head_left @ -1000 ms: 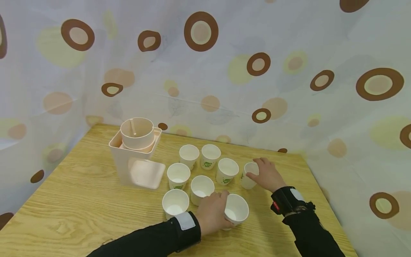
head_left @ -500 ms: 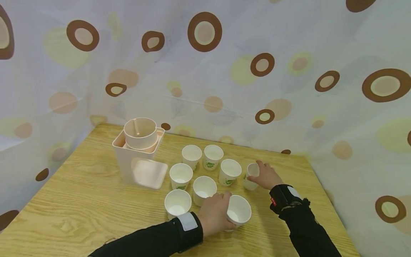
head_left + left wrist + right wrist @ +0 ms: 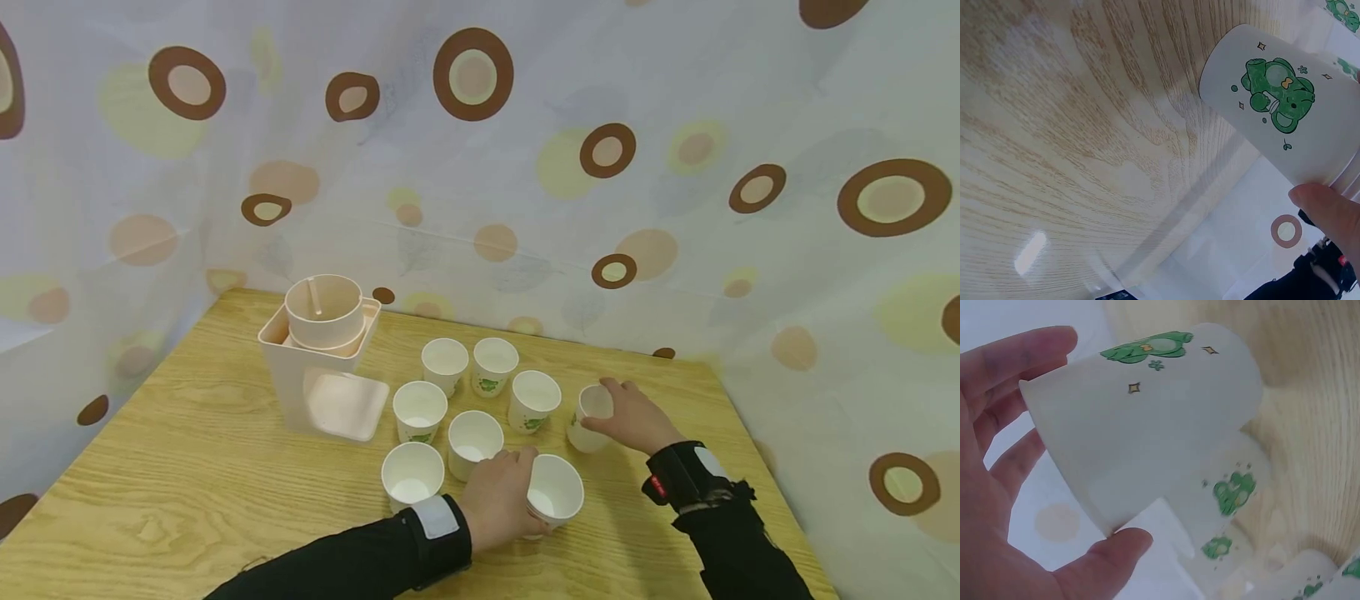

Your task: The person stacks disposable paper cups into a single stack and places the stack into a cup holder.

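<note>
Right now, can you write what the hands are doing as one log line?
left hand: holds near cup | right hand: holds far cup, tilted | other cups: standing on table

Left wrist view: cup (image 3: 1279, 106) rim past right edge.

Eight white paper cups are out: one (image 3: 588, 417) gripped in the fingers of the right hand (image 3: 636, 417), one (image 3: 553, 490) held by the left hand (image 3: 497, 498), and six standing loose just beyond the left fingers. One beige dispenser stand (image 3: 318, 375) sits further left. Two hands, one wooden table (image 3: 180, 475).
</note>
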A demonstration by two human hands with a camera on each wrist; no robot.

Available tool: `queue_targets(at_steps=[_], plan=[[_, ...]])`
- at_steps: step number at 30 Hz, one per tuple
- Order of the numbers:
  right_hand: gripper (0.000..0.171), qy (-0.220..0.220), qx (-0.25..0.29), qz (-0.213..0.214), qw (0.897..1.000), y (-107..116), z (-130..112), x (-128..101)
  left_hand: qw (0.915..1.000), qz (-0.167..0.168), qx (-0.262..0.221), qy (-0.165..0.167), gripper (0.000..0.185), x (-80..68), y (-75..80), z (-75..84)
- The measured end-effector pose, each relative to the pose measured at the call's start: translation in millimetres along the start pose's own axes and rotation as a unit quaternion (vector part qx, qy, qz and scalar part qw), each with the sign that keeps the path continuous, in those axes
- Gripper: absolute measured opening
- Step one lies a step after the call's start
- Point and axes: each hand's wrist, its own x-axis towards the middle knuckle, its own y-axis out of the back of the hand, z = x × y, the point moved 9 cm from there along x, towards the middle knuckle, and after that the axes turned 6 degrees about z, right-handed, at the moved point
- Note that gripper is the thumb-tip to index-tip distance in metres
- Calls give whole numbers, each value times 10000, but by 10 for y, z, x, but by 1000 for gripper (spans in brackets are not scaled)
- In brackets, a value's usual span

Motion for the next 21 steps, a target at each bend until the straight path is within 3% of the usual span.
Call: queue_targets(at_steps=[9,21], plan=[[73,379,5,181,9991,368,-324,-337,9999,-3,-153,51,73,1,-16,-15],[65,1111,-261,527,9921,669,-846,-676,9999,138,23,-42,72,-11,7,16]])
